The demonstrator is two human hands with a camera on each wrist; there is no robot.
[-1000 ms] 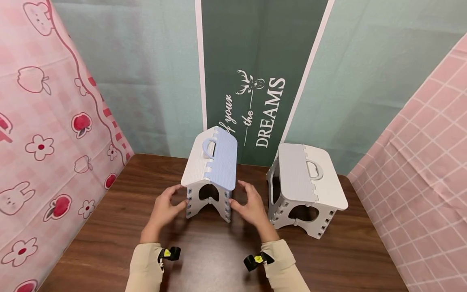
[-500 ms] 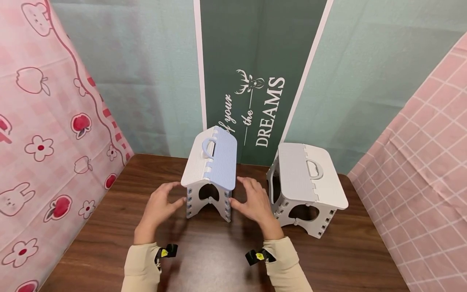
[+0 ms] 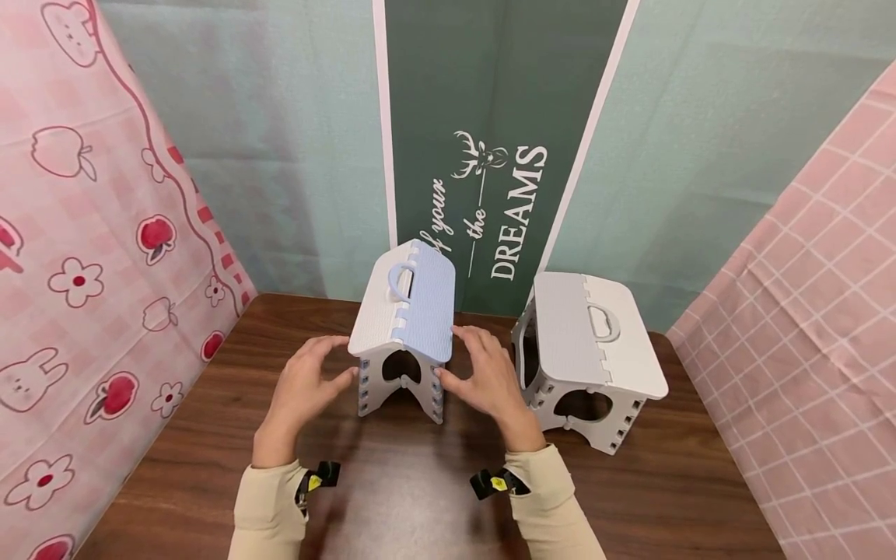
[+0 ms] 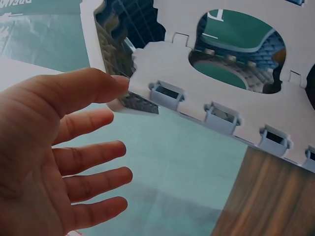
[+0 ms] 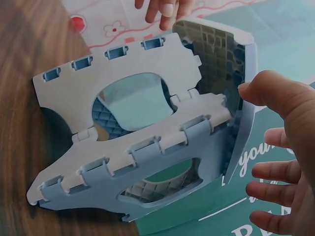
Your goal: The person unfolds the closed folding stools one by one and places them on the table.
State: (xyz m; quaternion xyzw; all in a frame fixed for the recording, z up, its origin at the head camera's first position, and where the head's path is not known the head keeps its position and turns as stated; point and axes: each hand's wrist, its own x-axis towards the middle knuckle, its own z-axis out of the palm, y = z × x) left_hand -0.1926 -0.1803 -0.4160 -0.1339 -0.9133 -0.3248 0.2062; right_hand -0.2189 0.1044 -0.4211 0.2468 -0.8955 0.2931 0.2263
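Observation:
A folding step stool (image 3: 430, 303), white on one half and light blue on the other, stands partly folded on the table, its top peaked like a roof. My left hand (image 3: 304, 385) is at its left side, fingers spread, the thumb tip close to the white end panel (image 4: 147, 73). On the opposite side is my right hand (image 3: 490, 381). Its thumb (image 5: 266, 91) reaches the edge of the seat, and its other fingers extend beside the blue half. Whether either thumb presses on the stool is hard to tell. Neither hand wraps round it.
A second folding stool (image 3: 560, 327), grey and white, stands unfolded to the right with a flatter top. The wooden table (image 3: 413, 498) meets a green curtain (image 3: 308, 194) behind. Pink patterned cloths (image 3: 77, 327) hang at both sides.
Both hands have risen slightly along the stool's sides toward its seat edges, and the left has shifted a little outward. Both stools keep their place and shape.

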